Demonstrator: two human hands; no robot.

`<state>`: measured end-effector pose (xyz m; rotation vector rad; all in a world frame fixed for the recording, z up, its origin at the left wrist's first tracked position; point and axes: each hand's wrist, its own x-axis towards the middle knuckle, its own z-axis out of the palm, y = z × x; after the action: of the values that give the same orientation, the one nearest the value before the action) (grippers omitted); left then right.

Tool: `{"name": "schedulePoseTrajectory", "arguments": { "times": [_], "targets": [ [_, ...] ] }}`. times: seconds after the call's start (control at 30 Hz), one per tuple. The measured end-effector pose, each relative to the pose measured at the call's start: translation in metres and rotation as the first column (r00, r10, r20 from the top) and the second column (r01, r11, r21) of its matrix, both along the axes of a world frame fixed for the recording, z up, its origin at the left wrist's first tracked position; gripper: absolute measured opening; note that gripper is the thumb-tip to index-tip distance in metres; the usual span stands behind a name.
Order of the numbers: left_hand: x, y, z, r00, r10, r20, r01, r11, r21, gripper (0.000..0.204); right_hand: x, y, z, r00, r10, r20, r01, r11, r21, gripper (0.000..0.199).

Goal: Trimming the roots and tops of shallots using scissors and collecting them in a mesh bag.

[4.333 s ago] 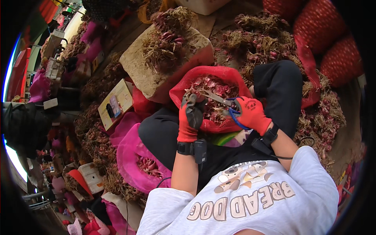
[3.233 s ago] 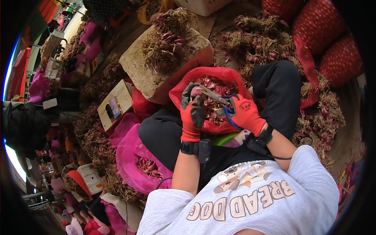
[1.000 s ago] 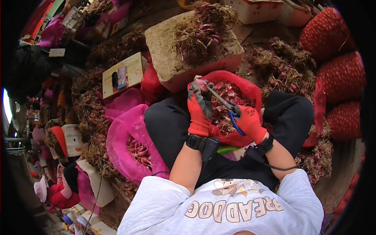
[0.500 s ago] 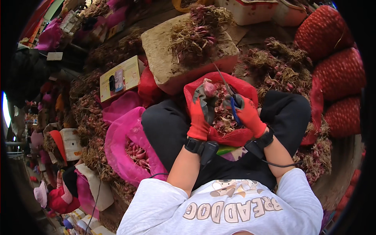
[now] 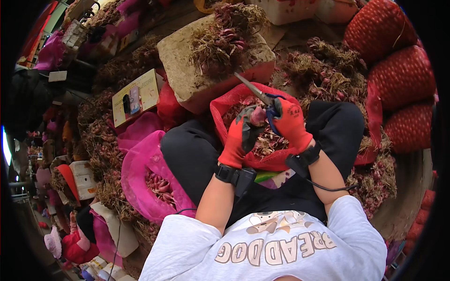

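Observation:
My left hand (image 5: pixel 240 136), in a red and grey glove, grips a pink shallot (image 5: pixel 258 115) over a red mesh bag (image 5: pixel 224 104) that lies in my lap. My right hand (image 5: pixel 291 122), in a red glove, holds blue-handled scissors (image 5: pixel 257 92) whose blades point up and to the left, right beside the shallot. The red bag holds trimmed roots and skins. Black bands with a cable sit on both wrists.
A pink mesh bag (image 5: pixel 140 174) with peeled shallots lies at my left thigh. A sack-covered block (image 5: pixel 187 65) with untrimmed shallot bunches stands ahead. Full red mesh sacks (image 5: pixel 398 61) are stacked at the right. Dry shallot heaps (image 5: pixel 328 65) surround my black-trousered legs.
My hands have drawn together over the red bag, and the scissors have swung up to the shallot held in my left hand. The view has tilted slightly.

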<state>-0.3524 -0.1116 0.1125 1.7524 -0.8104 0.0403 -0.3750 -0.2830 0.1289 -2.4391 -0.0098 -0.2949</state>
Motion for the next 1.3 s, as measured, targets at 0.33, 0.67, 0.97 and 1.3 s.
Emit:
{"name": "schedulePoseTrajectory", "arguments": {
  "times": [0.33,0.67,0.97,1.3],
  "targets": [
    [0.014,0.013,-0.01,0.241,-0.454,-0.858,-0.662,0.57,-0.487,0.024,-0.014,-0.013,0.021,0.994,0.05,-0.099,-0.057,0.996,-0.073,0.019],
    [0.019,0.017,0.002,0.356,-0.295,-0.887,-0.704,0.539,-0.462,0.024,-0.032,-0.007,0.018,0.988,0.139,-0.074,-0.154,0.953,-0.262,0.017],
    [0.01,0.008,-0.011,0.441,-0.249,-0.862,-0.608,0.623,-0.491,0.03,-0.03,-0.007,0.007,0.974,0.023,-0.226,-0.053,0.99,-0.13,0.018],
    [0.009,0.006,-0.011,0.617,-0.131,-0.776,-0.368,0.824,-0.431,0.032,-0.014,-0.006,-0.004,0.98,0.168,-0.104,-0.056,0.741,0.669,0.028]
  ]
}}
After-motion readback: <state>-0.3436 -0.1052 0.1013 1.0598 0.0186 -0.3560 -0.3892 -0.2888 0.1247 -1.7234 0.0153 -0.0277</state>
